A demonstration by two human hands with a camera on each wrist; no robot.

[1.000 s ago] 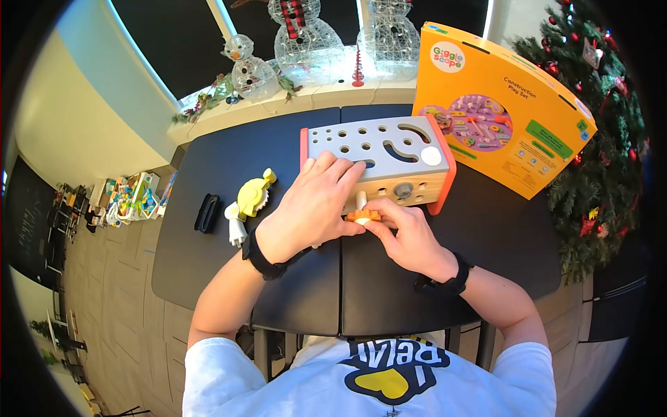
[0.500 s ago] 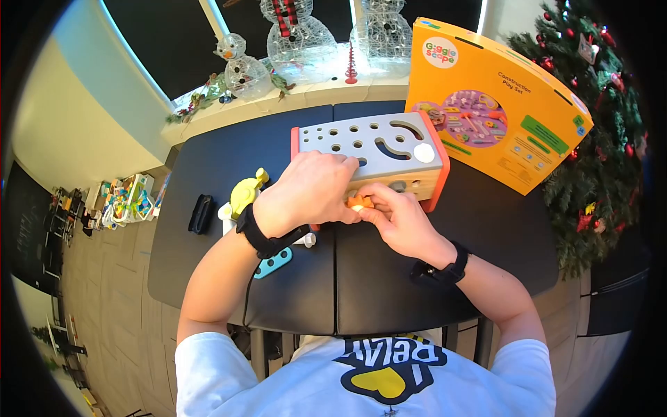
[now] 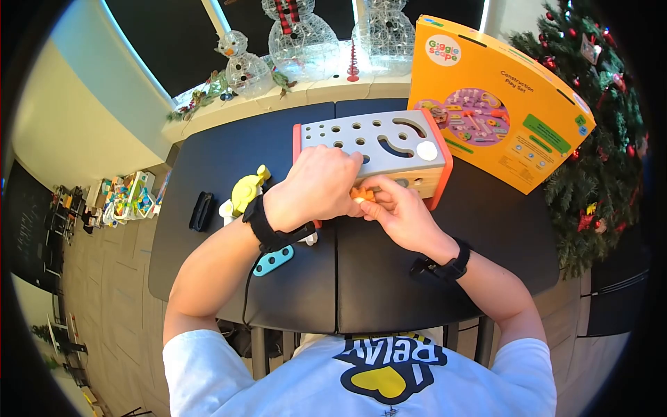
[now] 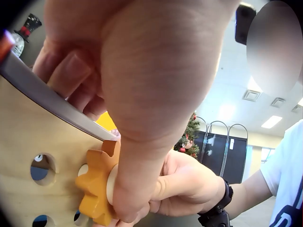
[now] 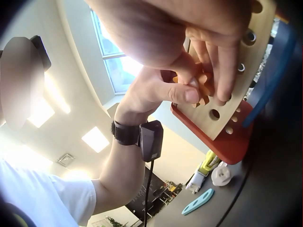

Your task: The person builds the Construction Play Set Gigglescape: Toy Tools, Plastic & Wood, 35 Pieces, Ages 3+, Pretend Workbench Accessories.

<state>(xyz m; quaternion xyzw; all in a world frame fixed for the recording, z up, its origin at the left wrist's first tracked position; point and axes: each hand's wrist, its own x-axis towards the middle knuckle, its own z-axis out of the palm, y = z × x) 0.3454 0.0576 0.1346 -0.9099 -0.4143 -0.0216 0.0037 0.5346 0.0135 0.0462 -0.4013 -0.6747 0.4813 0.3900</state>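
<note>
An orange gear (image 3: 362, 197) with a pale centre lies against the wooden front of a toy box (image 3: 396, 163) with a grey top and red ends. My left hand (image 3: 316, 184) has its fingers bent over the box's top edge, while its thumb presses the gear's centre (image 4: 111, 184). From the other side my right hand (image 3: 403, 215) pinches the gear (image 5: 203, 85), some fingers lying along the wood (image 5: 215, 113). Both hands partly cover the gear, and whatever is behind it is hidden.
Left of the box lie a yellow-green toy (image 3: 245, 192), a blue strip with holes (image 3: 274, 261) and a black object (image 3: 202, 211). A large yellow carton (image 3: 500, 97) stands behind on the right. A cable (image 3: 246, 299) hangs from the left wrist.
The gear has moved up closer to the box front, and the pale peg seen between them is now hidden. Both hands moved with it. The blue strip has come into view.
</note>
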